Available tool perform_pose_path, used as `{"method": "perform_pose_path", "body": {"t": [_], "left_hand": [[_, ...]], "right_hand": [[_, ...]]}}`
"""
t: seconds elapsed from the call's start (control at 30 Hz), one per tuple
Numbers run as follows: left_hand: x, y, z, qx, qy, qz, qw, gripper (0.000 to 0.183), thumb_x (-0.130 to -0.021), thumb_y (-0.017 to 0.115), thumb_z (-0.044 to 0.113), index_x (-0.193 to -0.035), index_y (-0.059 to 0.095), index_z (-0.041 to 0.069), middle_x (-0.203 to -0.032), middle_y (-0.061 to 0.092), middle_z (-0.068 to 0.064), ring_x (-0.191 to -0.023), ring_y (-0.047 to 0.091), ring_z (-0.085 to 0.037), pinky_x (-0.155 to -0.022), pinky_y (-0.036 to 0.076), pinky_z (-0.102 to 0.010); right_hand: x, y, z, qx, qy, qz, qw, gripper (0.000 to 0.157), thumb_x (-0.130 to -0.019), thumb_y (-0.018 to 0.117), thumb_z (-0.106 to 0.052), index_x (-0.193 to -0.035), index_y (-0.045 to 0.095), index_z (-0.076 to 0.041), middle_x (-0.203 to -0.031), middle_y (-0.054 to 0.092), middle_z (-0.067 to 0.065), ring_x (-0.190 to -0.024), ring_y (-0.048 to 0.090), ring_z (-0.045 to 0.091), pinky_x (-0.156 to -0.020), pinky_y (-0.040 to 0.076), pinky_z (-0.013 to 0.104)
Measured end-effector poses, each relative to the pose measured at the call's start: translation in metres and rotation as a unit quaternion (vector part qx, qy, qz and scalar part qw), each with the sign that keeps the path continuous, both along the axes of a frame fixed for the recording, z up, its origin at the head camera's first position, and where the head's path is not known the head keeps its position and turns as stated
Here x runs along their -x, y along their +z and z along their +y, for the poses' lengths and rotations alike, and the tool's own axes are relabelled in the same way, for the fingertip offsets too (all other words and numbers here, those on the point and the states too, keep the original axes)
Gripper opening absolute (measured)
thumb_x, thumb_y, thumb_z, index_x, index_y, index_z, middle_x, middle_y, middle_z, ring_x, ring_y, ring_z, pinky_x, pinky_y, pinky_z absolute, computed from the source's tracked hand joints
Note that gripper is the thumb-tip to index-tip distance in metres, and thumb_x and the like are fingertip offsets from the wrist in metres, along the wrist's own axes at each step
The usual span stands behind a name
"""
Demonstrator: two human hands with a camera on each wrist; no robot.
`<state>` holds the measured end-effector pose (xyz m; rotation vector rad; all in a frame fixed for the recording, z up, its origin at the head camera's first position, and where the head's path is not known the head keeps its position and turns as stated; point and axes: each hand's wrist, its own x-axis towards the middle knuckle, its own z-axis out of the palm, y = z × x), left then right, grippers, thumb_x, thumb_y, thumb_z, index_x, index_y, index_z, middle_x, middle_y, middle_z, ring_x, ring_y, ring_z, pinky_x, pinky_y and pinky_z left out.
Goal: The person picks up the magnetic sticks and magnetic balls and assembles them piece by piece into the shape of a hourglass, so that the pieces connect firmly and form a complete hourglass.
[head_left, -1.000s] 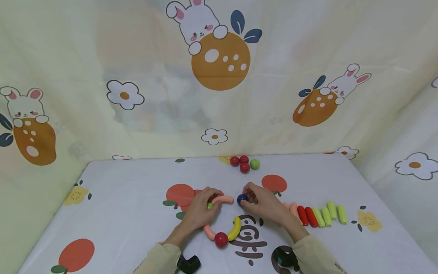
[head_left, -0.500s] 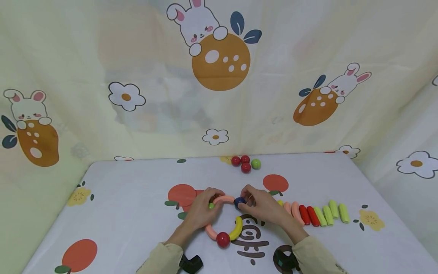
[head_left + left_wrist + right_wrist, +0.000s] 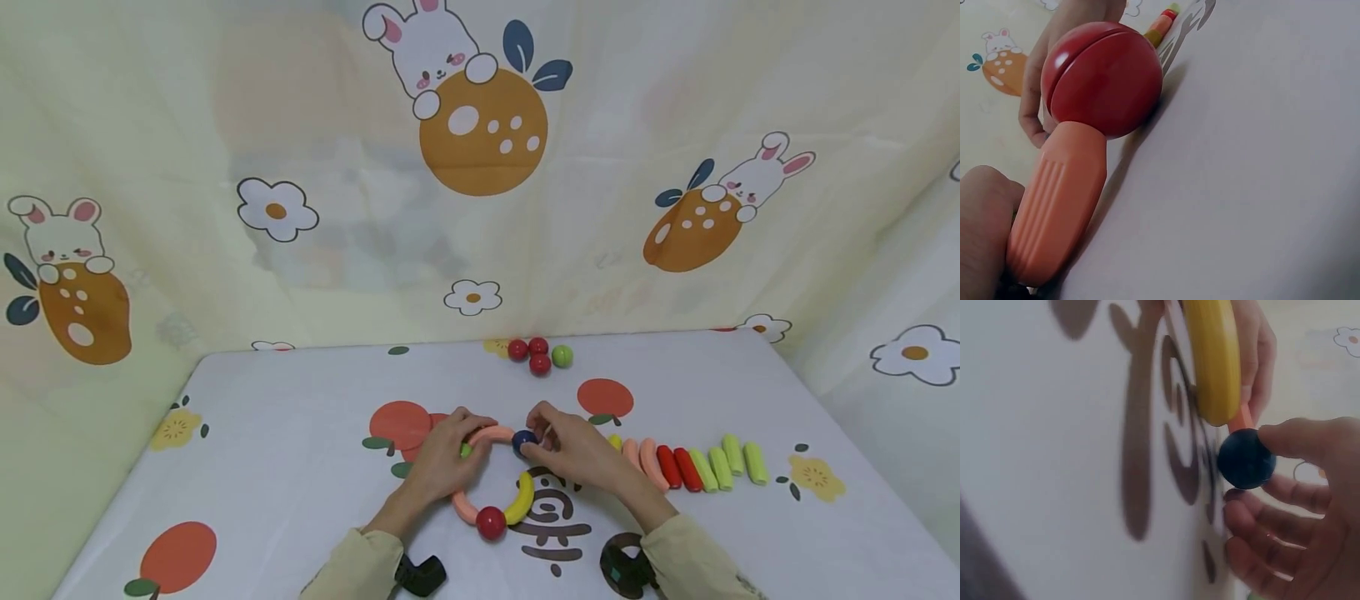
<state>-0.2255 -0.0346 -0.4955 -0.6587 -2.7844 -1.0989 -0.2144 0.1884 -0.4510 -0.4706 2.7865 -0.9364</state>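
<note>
On the table, toy pieces form an open ring: a pink curved piece [image 3: 495,433] on top, a green ball [image 3: 465,450], a second pink piece [image 3: 463,507] [image 3: 1060,200], a red ball [image 3: 491,523] [image 3: 1107,81] with a groove, and a yellow curved piece [image 3: 521,498] [image 3: 1213,362]. My left hand [image 3: 442,457] holds the upper pink piece between thumb and fingers, partly hiding the green ball. With thumb and fingers, my right hand [image 3: 576,446] pinches a dark blue ball [image 3: 524,442] [image 3: 1247,459] against the pink piece's right end. A gap separates blue ball and yellow piece.
Right of my right hand lies a row of red sticks [image 3: 678,468], light green sticks [image 3: 720,468] and pink curved pieces [image 3: 651,463]. Near the back edge sit several red balls [image 3: 539,364] and a green ball [image 3: 562,357]. A patterned cloth [image 3: 360,267] hangs behind the table.
My right hand has brought the blue ball left and slightly down, from just apart to meeting the upper pink piece's end. My left hand has stayed about where it was.
</note>
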Motion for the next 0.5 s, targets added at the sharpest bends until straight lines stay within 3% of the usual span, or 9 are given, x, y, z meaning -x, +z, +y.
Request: {"method": "perform_pose_path", "body": {"t": [0.1, 0.23, 0.33, 0.5], "left_hand": [[-0.001, -0.001, 0.000, -0.006, 0.006, -0.002, 1.0000, 0.026, -0.092, 0.059, 0.031, -0.116, 0.065, 0.025, -0.091, 0.054, 0.008, -0.074, 0.047, -0.007, -0.064, 0.040, -0.018], [-0.001, -0.001, 0.000, -0.017, 0.011, -0.003, 0.9998, 0.025, -0.092, 0.059, 0.030, -0.115, 0.065, 0.024, -0.090, 0.053, 0.007, -0.075, 0.047, -0.007, -0.065, 0.040, -0.018], [-0.001, 0.000, 0.000, -0.023, 0.014, -0.004, 0.9996, 0.024, -0.092, 0.058, 0.029, -0.114, 0.065, 0.023, -0.093, 0.055, 0.007, -0.076, 0.048, -0.007, -0.066, 0.041, -0.018], [0.000, 0.001, 0.000, -0.029, 0.017, -0.002, 0.9994, 0.022, -0.092, 0.058, 0.028, -0.112, 0.066, 0.023, -0.095, 0.057, 0.007, -0.077, 0.049, -0.007, -0.066, 0.041, -0.019]], "right_hand": [[-0.003, 0.005, 0.002, -0.011, -0.013, -0.015, 1.000, 0.026, -0.087, 0.065, -0.036, -0.100, 0.053, -0.016, -0.073, 0.054, -0.005, -0.061, 0.050, 0.010, -0.051, 0.039, 0.021], [-0.007, 0.010, 0.003, -0.043, -0.027, -0.052, 0.997, 0.035, -0.089, 0.058, -0.046, -0.073, 0.055, -0.015, -0.056, 0.046, -0.004, -0.051, 0.046, 0.012, -0.046, 0.030, 0.023], [-0.011, 0.012, 0.001, -0.070, -0.009, -0.074, 0.995, 0.048, -0.088, 0.056, -0.053, -0.056, 0.054, -0.017, -0.047, 0.042, -0.005, -0.045, 0.042, 0.011, -0.045, 0.024, 0.023], [-0.019, 0.011, -0.008, -0.095, 0.029, -0.085, 0.991, 0.055, -0.085, 0.056, -0.060, -0.047, 0.053, -0.019, -0.042, 0.039, -0.008, -0.040, 0.041, 0.010, -0.043, 0.020, 0.023]]}}
